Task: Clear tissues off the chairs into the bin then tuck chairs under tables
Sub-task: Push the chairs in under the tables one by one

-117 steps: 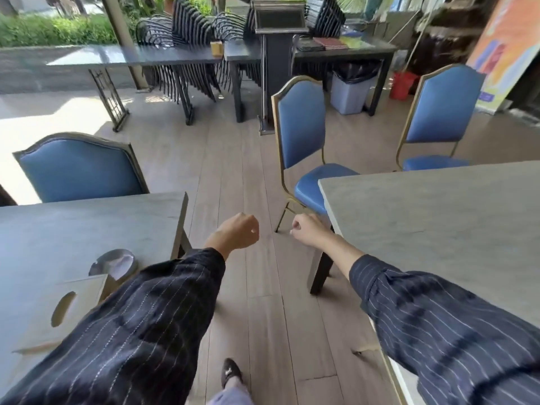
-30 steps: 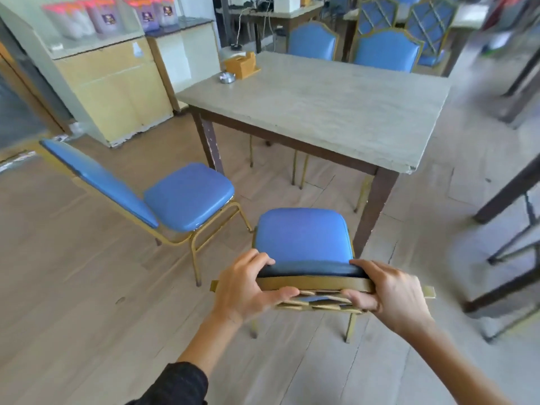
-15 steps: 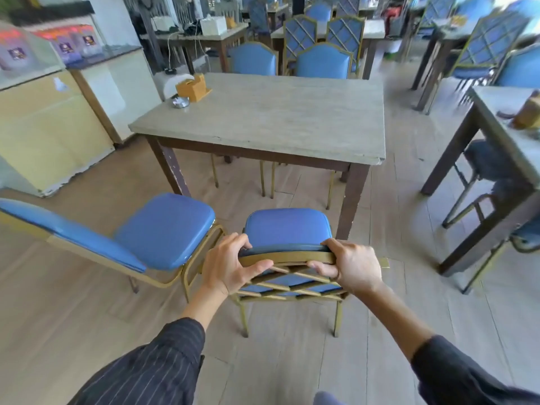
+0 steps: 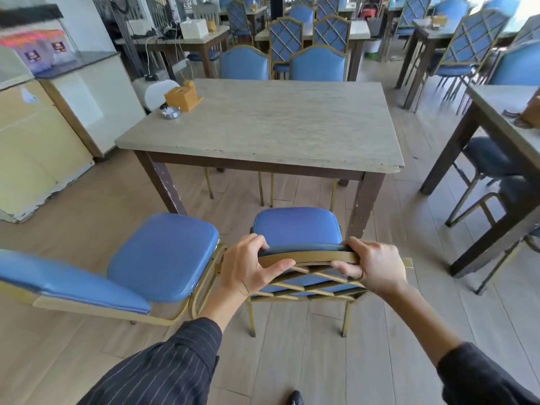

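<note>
A blue padded chair [image 4: 296, 226] with a gold frame stands in front of me, facing the grey-topped table [image 4: 277, 124]. My left hand [image 4: 248, 267] grips the left end of its top back rail. My right hand [image 4: 371, 267] grips the right end. The seat front sits just short of the table's near edge, beside the table's right front leg. A second blue chair [image 4: 163, 255] stands to its left, turned sideways, with its frame touching or nearly touching the first. Both seats are bare; I see no tissue and no bin.
A wooden tissue box [image 4: 182, 96] and a metal ashtray [image 4: 170, 113] sit at the table's far left corner. Two blue chairs [image 4: 318, 64] are tucked in on the far side. Another table [image 4: 508, 118] with chairs stands on the right, a yellow counter [image 4: 32, 135] on the left.
From walking with closed, empty hands, I came to grip this chair's back with both hands. Over the last second the view swung to face the table squarely, the chair moving slightly closer to it.
</note>
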The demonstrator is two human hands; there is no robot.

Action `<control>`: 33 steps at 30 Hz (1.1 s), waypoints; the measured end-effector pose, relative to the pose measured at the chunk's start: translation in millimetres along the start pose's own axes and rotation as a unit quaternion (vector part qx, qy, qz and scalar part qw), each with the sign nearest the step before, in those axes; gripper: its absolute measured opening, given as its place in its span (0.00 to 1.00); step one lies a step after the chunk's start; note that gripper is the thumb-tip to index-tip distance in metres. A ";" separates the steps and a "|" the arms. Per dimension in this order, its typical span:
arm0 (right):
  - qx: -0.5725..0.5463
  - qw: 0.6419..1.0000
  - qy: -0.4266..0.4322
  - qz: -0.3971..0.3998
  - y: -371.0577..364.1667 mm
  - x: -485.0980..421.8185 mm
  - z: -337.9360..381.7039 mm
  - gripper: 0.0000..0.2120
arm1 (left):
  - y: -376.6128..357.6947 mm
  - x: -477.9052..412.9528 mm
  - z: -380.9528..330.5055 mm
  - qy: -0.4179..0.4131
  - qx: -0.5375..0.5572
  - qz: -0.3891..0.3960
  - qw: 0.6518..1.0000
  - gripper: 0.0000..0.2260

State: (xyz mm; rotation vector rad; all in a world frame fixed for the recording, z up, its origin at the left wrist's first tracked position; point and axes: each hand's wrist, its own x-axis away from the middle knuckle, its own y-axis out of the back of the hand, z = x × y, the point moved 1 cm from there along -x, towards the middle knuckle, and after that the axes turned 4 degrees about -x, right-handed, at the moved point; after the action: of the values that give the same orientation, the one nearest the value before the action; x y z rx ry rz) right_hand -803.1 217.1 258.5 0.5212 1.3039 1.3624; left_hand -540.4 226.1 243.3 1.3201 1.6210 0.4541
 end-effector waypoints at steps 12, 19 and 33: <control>-0.037 0.996 -0.063 0.050 -4.9 -47.7 -4.8 0.45 | -28.7 -25.2 18.3 -0.053 -0.013 -0.045 0.997 0.26; -0.062 0.989 -0.127 0.047 -12.8 -55.7 11.8 0.47 | -36.8 -46.8 47.2 -0.109 0.000 -0.034 0.993 0.27; -0.028 0.975 -0.206 -0.083 -86.4 -133.5 65.9 0.38 | -21.9 -158.0 144.4 -0.205 -0.005 -0.055 0.977 0.29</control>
State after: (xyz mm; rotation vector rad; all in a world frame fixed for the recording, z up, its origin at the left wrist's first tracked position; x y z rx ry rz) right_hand -673.8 103.9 249.6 0.6037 0.9440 1.0785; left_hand -438.4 37.3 227.8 1.2145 1.3336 0.1100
